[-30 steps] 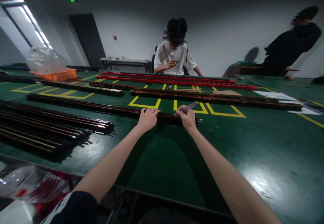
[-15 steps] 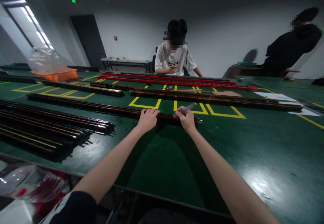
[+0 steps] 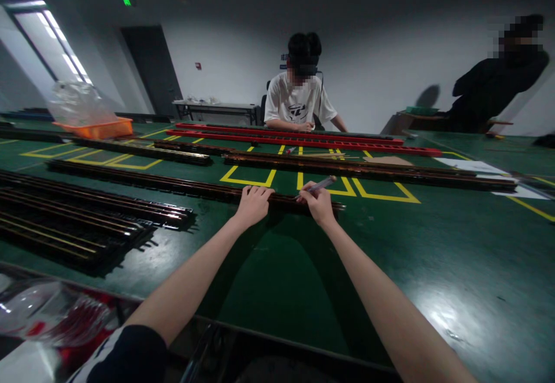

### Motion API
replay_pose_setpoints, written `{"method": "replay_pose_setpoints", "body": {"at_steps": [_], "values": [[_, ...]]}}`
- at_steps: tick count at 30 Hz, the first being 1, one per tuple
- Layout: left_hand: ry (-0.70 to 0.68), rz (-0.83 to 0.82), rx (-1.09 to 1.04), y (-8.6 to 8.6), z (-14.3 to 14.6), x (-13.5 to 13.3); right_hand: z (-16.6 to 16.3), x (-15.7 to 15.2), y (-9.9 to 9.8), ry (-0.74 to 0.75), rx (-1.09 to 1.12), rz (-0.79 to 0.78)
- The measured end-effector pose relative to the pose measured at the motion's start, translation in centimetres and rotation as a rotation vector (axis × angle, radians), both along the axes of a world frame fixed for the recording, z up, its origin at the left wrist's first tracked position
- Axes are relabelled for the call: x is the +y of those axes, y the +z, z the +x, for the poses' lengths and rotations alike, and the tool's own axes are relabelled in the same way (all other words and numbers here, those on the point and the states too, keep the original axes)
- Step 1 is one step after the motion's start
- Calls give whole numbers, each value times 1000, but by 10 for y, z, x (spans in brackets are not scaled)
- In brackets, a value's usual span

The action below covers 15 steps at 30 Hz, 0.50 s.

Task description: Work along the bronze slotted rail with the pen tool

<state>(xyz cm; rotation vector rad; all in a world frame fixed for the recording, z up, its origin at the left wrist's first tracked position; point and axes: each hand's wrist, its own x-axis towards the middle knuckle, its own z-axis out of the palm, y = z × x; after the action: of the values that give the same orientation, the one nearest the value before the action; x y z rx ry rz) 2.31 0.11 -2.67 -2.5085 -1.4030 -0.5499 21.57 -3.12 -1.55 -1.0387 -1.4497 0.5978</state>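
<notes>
A long dark rail (image 3: 191,185) with copper-coloured strips lies across the green table in front of me. My left hand (image 3: 254,204) rests over it, fingers curled over its far edge. In my right hand (image 3: 319,203) is a pen (image 3: 324,183), pinched near its lower end and slanting up to the right. Its tip points down at the rail, between my two hands; whether it touches cannot be made out. The rail's right end (image 3: 340,205) sticks out just past my right hand.
More dark rails (image 3: 87,221) lie at the left, and another long rail (image 3: 390,174) crosses farther back. Red rails (image 3: 303,137) lie beyond, before a seated person (image 3: 297,103). An orange basket (image 3: 95,129) holds a plastic bag. White papers (image 3: 472,165) lie at the right.
My hands, the pen and the rail stay almost where they were. The seated person's raised hand has come down, and the person at the far right has turned the head.
</notes>
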Motion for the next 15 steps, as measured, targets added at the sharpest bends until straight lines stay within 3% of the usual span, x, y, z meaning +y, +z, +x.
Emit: {"method": "replay_pose_setpoints", "body": {"at_steps": [15], "values": [[-32,-56,-36,2,1,1,-2,-2,3,30,5,-10]]}}
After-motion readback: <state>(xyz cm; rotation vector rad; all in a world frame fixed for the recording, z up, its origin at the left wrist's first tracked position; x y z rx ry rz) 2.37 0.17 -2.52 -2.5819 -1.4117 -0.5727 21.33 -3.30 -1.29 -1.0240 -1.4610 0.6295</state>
